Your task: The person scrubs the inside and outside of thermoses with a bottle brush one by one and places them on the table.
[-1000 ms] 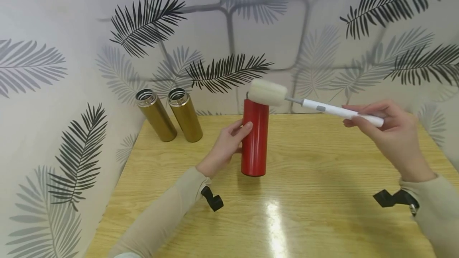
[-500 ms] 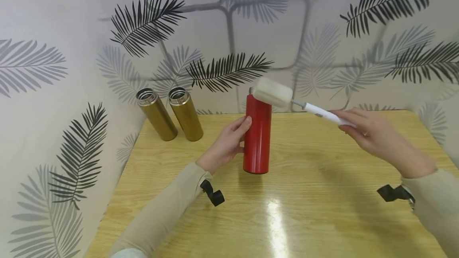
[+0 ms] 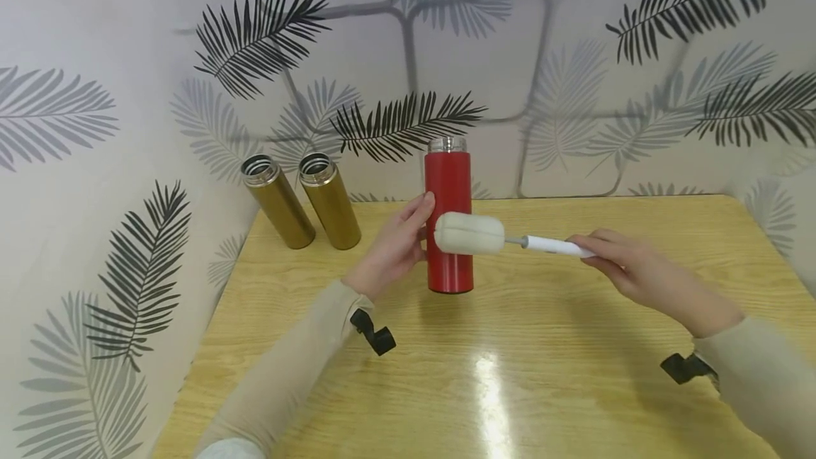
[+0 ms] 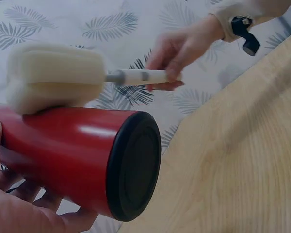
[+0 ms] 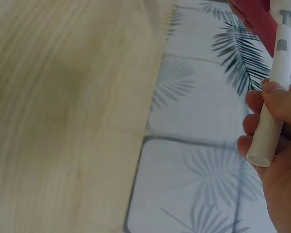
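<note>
My left hand (image 3: 397, 243) grips a red thermos bottle (image 3: 448, 186) round its middle and holds it upright, above the table. Its silver neck (image 3: 447, 144) shows at the top, with no lid on. In the left wrist view the black base (image 4: 135, 167) of the bottle faces the camera. My right hand (image 3: 637, 271) holds a sponge bottle brush by its white handle (image 3: 557, 246), fingers and thumb curled round it. The cream sponge head (image 3: 470, 233) lies across the side of the red bottle, right at its surface in the left wrist view (image 4: 56, 77).
Two gold bottles (image 3: 277, 204) (image 3: 331, 204) without lids stand at the back left of the wooden table (image 3: 561, 374). Behind the table rises a wall (image 3: 574, 91) with a leaf pattern. Light glares off the table's front middle.
The sponge head has moved down from the bottle's mouth to its side, and the right hand has lowered with it. The red bottle has risen slightly; its neck now shows.
</note>
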`<state>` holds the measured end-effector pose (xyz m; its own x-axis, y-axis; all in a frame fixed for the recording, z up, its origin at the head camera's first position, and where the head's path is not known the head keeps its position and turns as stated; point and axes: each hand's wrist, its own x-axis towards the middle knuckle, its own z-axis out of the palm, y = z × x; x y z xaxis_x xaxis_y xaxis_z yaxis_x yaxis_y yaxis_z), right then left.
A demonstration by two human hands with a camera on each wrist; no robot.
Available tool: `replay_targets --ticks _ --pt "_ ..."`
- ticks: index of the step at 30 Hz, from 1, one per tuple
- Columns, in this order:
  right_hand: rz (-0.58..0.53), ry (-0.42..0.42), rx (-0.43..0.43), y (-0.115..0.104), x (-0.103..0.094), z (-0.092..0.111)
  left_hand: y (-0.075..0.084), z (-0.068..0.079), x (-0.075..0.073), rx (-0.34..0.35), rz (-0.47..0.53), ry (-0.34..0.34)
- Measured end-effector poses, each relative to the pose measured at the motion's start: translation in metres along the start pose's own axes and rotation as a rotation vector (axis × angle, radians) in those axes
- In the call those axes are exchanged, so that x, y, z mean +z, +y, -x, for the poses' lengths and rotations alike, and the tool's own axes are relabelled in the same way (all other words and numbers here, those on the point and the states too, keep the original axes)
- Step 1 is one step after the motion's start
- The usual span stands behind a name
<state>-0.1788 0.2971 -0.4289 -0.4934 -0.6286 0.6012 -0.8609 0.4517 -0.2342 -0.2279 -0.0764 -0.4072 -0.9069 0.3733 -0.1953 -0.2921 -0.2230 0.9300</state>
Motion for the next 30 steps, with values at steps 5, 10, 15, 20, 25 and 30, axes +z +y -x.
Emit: replay_targets --ticks 5,10,15,20,25,30 --pt "-0.03 -0.045 0.006 -0.007 0.007 0.009 0.008 -0.001 -0.005 0.021 0.029 -0.004" --pt "-0.033 -0.057 -0.008 -0.01 0.01 0.017 0.01 -0.002 -0.009 0.032 0.054 -0.003" --pt "-0.045 -0.022 0.011 -0.007 0.011 0.018 0.008 -0.001 -0.008 0.034 0.055 -0.028" --pt "-0.01 0.046 0.025 0.0 0.008 0.014 0.001 0.001 -0.003 0.038 0.028 -0.087" --pt "0.006 0.105 0.035 0.006 0.002 0.011 -0.008 0.005 -0.001 0.038 0.01 -0.162" --pt "0.041 0.17 0.053 0.008 -0.004 0.005 -0.014 0.009 0.0 0.033 0.026 -0.238"
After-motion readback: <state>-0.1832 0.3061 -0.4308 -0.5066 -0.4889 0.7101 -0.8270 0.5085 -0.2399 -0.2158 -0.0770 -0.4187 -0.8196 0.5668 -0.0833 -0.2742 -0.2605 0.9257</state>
